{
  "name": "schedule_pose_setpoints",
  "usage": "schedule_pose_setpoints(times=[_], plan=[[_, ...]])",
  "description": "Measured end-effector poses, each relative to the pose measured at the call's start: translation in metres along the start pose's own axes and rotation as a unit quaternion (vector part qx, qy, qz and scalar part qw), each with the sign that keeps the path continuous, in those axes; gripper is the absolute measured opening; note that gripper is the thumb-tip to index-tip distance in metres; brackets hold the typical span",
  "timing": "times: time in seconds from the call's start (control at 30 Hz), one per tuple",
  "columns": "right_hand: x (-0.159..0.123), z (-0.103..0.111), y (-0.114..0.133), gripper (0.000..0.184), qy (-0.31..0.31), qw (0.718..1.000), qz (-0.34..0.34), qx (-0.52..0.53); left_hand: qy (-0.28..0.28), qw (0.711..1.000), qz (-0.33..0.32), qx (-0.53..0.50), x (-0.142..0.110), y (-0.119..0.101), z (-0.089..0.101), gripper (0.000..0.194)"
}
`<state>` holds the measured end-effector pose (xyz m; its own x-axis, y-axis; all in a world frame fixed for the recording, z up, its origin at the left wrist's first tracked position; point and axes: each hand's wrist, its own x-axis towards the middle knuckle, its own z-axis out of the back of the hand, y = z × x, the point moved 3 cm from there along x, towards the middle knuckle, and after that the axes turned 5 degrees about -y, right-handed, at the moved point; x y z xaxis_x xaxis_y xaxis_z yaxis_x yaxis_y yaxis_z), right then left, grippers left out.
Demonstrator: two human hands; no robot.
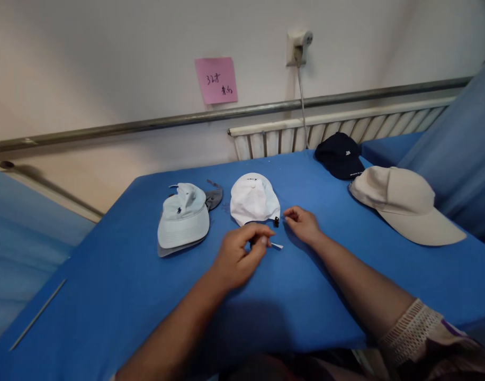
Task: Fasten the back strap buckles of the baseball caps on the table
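Observation:
A white cap (254,198) lies in the middle of the blue-covered table, its rear opening toward me. A small black buckle (276,222) sits at the opening's right edge. My left hand (242,253) is in front of the cap, thumb and fingers closed on a narrow strap (278,246) whose pale end sticks out to the right. Whether the strap joins the cap is hidden by the hand. My right hand (302,222) is just right of the buckle, thumb and index finger pressed together; anything between them is too small to make out.
Light blue cap (183,217) rests on a grey cap (214,197) at left. A navy cap (338,153) and a beige cap (405,201) are at right. A thin rod (38,315) lies front left. Behind are a metal rail (147,126), radiator (266,144) and hanging cord (302,100).

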<state>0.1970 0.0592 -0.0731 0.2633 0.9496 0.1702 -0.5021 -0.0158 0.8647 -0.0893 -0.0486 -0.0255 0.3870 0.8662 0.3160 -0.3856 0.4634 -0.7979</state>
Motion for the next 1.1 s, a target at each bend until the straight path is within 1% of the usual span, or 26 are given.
schedule_pose_setpoints(times=[0.03,0.07,0.1,0.13,0.17,0.23,0.27,0.33,0.4,0.43,0.47,0.57,0.6,0.67,0.77,0.87,0.93,1.1], plan=[[-0.003,-0.002,0.004,0.016,0.011,1.000,0.010,-0.009,0.024,0.999,-0.003,0.026,0.042,-0.002,-0.011,0.024],[-0.005,-0.003,0.009,0.017,0.023,0.999,0.023,-0.022,0.040,0.998,-0.004,0.044,0.074,-0.003,-0.021,0.025],[-0.008,-0.004,0.015,0.019,0.034,0.998,0.038,-0.037,0.070,0.994,-0.012,0.078,0.096,-0.004,-0.030,0.026],[-0.011,-0.005,0.020,0.022,0.043,0.996,0.054,-0.055,0.099,0.990,-0.014,0.098,0.108,-0.004,-0.037,0.029],[-0.014,-0.006,0.025,0.025,0.048,0.994,0.071,-0.075,0.121,0.985,-0.019,0.118,0.112,-0.004,-0.042,0.031],[-0.017,-0.008,0.033,0.028,0.051,0.987,0.100,-0.118,0.150,0.977,-0.027,0.147,0.107,-0.003,-0.049,0.033],[-0.018,-0.009,0.035,0.027,0.048,0.983,0.111,-0.137,0.155,0.974,-0.030,0.159,0.102,-0.002,-0.051,0.031],[-0.018,-0.012,0.037,0.021,0.041,0.978,0.125,-0.161,0.159,0.970,-0.031,0.179,0.097,-0.001,-0.055,0.022],[-0.015,-0.015,0.034,0.011,0.035,0.979,0.128,-0.155,0.147,0.973,-0.020,0.179,0.098,0.001,-0.057,0.019],[-0.013,-0.016,0.032,0.007,0.031,0.982,0.122,-0.138,0.132,0.977,-0.011,0.168,0.101,0.003,-0.057,0.018],[-0.010,-0.017,0.029,0.008,0.028,0.988,0.109,-0.110,0.110,0.982,0.002,0.151,0.104,0.005,-0.056,0.018],[-0.003,-0.019,0.022,0.017,0.019,0.999,0.037,0.034,0.043,0.995,0.070,0.059,0.111,0.017,-0.051,0.020],[-0.002,-0.021,0.022,0.020,0.020,0.996,0.009,0.091,0.026,0.995,0.095,0.023,0.113,0.021,-0.050,0.021],[-0.002,-0.025,0.024,0.026,0.028,0.981,-0.038,0.190,-0.004,0.990,0.133,-0.037,0.116,0.030,-0.047,0.023],[-0.005,-0.032,0.034,0.036,0.051,0.954,-0.081,0.284,-0.046,0.984,0.155,-0.079,0.121,0.039,-0.045,0.025],[-0.009,-0.039,0.043,0.042,0.068,0.932,-0.116,0.338,-0.063,0.980,0.166,-0.094,0.123,0.043,-0.044,0.026],[-0.011,-0.041,0.047,0.044,0.077,0.924,-0.129,0.351,-0.068,0.979,0.167,-0.098,0.123,0.044,-0.043,0.027],[-0.012,-0.043,0.046,0.041,0.078,0.928,-0.110,0.347,-0.090,0.979,0.170,-0.073,0.122,0.043,-0.042,0.027]])
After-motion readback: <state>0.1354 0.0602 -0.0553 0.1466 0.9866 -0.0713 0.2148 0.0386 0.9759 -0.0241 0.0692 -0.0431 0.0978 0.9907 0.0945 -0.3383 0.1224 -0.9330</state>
